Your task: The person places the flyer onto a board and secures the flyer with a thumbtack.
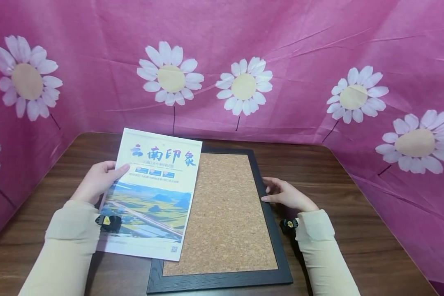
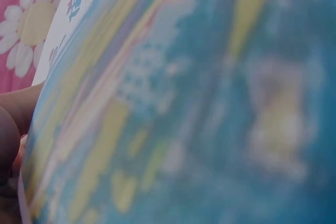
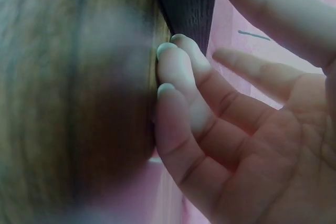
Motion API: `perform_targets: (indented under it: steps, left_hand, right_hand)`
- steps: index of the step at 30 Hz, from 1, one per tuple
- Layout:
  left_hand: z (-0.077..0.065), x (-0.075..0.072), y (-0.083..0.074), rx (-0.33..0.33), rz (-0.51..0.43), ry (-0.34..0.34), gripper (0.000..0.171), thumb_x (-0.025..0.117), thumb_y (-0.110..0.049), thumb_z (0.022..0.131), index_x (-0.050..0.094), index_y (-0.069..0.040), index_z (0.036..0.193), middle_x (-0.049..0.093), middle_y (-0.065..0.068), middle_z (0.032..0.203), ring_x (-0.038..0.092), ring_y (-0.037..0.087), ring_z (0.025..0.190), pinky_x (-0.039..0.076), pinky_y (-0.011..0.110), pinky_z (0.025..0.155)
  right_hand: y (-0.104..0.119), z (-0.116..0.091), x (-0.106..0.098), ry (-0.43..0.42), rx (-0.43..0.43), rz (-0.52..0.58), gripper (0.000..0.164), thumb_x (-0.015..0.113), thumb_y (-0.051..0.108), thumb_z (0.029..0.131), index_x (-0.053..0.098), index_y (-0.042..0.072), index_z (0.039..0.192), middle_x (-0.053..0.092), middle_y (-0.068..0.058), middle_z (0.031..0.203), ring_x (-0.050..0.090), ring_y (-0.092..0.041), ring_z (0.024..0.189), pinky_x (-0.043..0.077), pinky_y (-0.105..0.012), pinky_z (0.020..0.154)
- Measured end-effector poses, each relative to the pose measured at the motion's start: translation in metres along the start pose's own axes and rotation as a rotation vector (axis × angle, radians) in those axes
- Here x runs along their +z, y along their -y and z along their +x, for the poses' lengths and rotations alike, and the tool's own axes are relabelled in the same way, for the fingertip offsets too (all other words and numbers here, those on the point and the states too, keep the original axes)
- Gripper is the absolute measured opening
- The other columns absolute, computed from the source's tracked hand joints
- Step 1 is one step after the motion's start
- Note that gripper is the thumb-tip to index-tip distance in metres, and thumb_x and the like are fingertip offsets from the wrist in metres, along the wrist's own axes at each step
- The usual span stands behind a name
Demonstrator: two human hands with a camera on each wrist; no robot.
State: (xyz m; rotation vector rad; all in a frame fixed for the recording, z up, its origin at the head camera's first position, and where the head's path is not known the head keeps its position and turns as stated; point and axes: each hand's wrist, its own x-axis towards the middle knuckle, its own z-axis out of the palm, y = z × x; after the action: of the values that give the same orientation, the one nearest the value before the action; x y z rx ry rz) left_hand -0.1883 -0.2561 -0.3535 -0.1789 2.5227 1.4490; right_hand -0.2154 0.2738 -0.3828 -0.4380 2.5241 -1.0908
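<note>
In the head view my left hand (image 1: 96, 181) pinches a printed sheet (image 1: 151, 168) by its left edge, thumb on its front. The sheet has large blue-purple lettering and a landscape picture, and it overlaps the left part of a dark wooden frame (image 1: 222, 277) lying on the table. Inside the frame is a cork panel (image 1: 229, 213). My right hand (image 1: 288, 195) is at the frame's right side, thumb tip at its edge, fingers loosely bent. In the right wrist view the fingertips (image 3: 170, 59) meet the wood surface beside the dark frame. The printed picture fills most of the left wrist view.
Dark wood-grain table (image 1: 355, 230) extends around the frame on both sides. A pink cloth backdrop (image 1: 292, 33) with large white daisies stands behind and along the sides. Both wrists carry small black devices (image 1: 111, 223).
</note>
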Motion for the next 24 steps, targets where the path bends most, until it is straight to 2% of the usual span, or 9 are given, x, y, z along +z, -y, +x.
perform_targets:
  steps: [5,12,15,19,24]
  left_hand:
    - [0.001,0.011,-0.005,0.026,-0.019,0.001,0.071,0.052,-0.054,0.098,0.048,0.005,0.137,0.073,0.000,0.090,0.068,0.010,0.075,0.055,0.025,0.070]
    - [0.001,0.023,-0.008,0.086,0.041,0.018,0.064,0.053,-0.051,0.099,0.052,0.004,0.132,0.072,0.005,0.094,0.063,0.012,0.081,0.050,0.033,0.080]
    - [0.001,0.027,-0.010,0.114,0.052,0.020,0.056,0.057,-0.047,0.098,0.057,0.004,0.122,0.069,0.002,0.085,0.059,0.012,0.076,0.050,0.033,0.072]
    - [0.002,0.034,-0.012,0.118,0.052,0.027,0.052,0.061,-0.045,0.097,0.058,0.003,0.117,0.064,0.000,0.076,0.056,0.012,0.068,0.048,0.030,0.062]
    - [0.003,0.044,-0.016,0.112,0.043,0.051,0.053,0.063,-0.042,0.096,0.057,0.003,0.122,0.070,0.006,0.085,0.062,0.014,0.071,0.051,0.030,0.064]
  right_hand:
    - [0.000,0.001,0.000,-0.007,-0.001,-0.030,0.071,0.072,0.017,0.090,0.037,-0.011,0.145,0.059,-0.015,0.104,0.053,-0.018,0.087,0.046,-0.026,0.073]
    - [0.000,0.001,0.000,0.012,0.010,-0.022,0.067,0.071,0.017,0.091,0.039,-0.015,0.142,0.058,-0.010,0.099,0.052,-0.016,0.085,0.046,-0.023,0.070]
    - [0.001,0.000,0.001,0.024,0.019,0.001,0.068,0.070,0.016,0.092,0.037,-0.015,0.142,0.057,-0.009,0.098,0.052,-0.015,0.082,0.046,-0.023,0.067]
    - [0.001,0.000,0.000,0.024,0.013,-0.004,0.067,0.070,0.016,0.092,0.039,-0.016,0.141,0.057,-0.009,0.097,0.052,-0.016,0.082,0.045,-0.023,0.067]
    - [0.001,-0.001,0.001,0.014,-0.001,-0.040,0.064,0.070,0.017,0.092,0.042,-0.015,0.140,0.059,-0.009,0.099,0.052,-0.018,0.088,0.045,-0.026,0.075]
